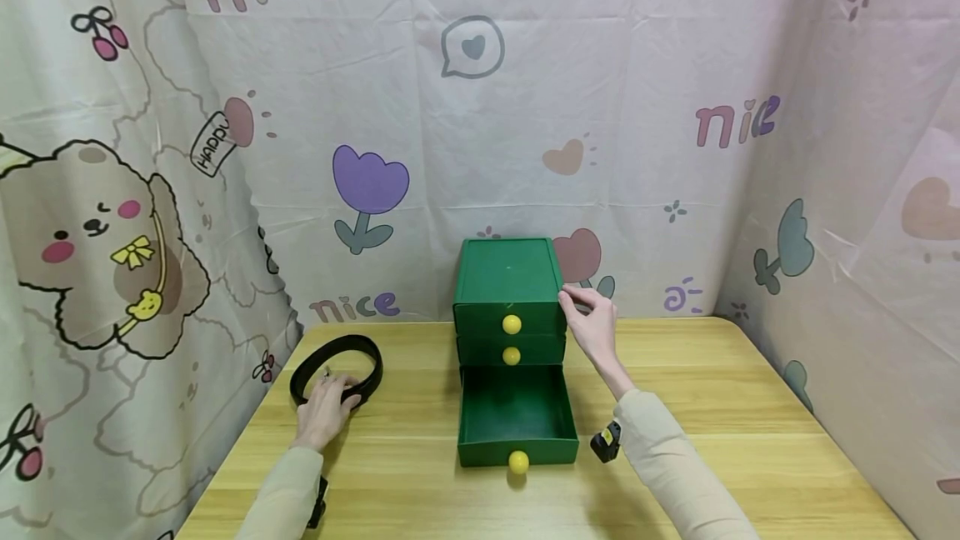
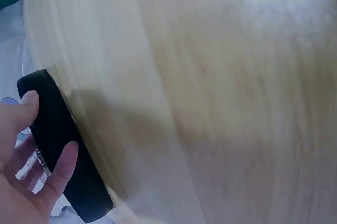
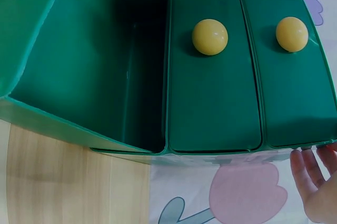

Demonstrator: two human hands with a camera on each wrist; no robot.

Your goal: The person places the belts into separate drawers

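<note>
A black belt (image 1: pixel 372 346), coiled into a loop, stands on edge at the left of the table. My left hand (image 1: pixel 324 411) grips its near side, thumb and fingers on either face of the band (image 2: pixel 58 134) in the left wrist view. At the table's back middle is a small green drawer cabinet (image 1: pixel 510 269) with round yellow knobs. Its bottom drawer (image 1: pixel 487 453) is pulled out, with nothing visible inside; the two drawers above are closed. My right hand (image 1: pixel 592 325) touches the cabinet's upper right side with its fingertips (image 3: pixel 296 155), fingers extended.
The wooden table (image 1: pixel 675 473) runs back to a printed cloth (image 1: pixel 480 148) hanging behind it, with more cloth at both sides. A yellow knob (image 1: pixel 518 462) sticks out from the open drawer's front towards me.
</note>
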